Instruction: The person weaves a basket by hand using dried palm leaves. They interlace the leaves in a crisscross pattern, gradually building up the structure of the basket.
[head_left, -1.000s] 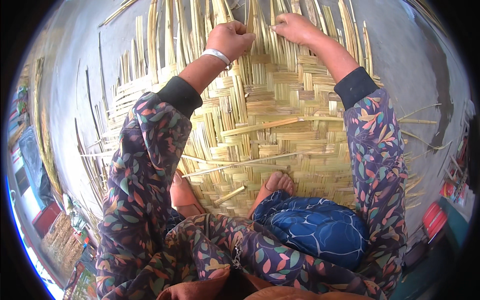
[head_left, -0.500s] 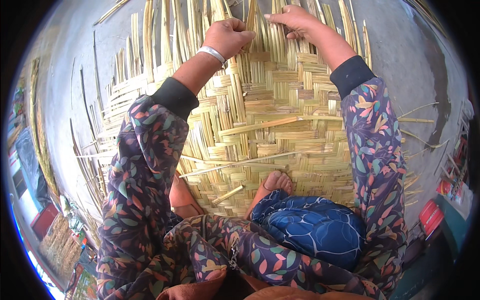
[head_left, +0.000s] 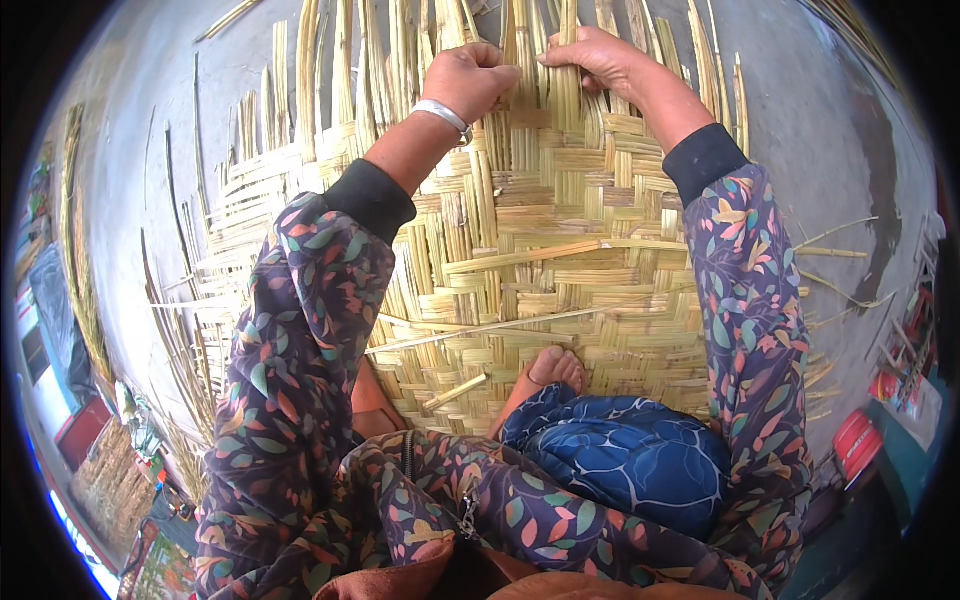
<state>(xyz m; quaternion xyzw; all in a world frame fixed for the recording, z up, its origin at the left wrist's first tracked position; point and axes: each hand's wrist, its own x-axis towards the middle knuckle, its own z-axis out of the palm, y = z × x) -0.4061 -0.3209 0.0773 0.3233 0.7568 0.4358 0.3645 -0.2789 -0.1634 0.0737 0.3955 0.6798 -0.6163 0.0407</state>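
A wide woven mat (head_left: 560,210) of pale yellow bamboo strips lies on the grey ground in front of me. At its far edge, my left hand (head_left: 470,78), with a silver bangle on the wrist, is closed around upright loose strips (head_left: 515,40). Close beside it, my right hand (head_left: 595,60) pinches a neighbouring strip (head_left: 568,30). Both hands nearly touch. My bare foot (head_left: 550,372) rests on the near part of the mat. Both arms wear dark floral sleeves.
Loose bamboo strips (head_left: 180,300) fan out from the mat's left edge and a few stick out on the right (head_left: 835,250). A long thin strip (head_left: 480,330) lies across the mat. Red containers (head_left: 855,440) stand at the right. Bundled material lies at the far left (head_left: 75,260).
Both hands have drawn closer together at the mat's far edge; the right hand has shifted left toward the left hand and now grips a strip.
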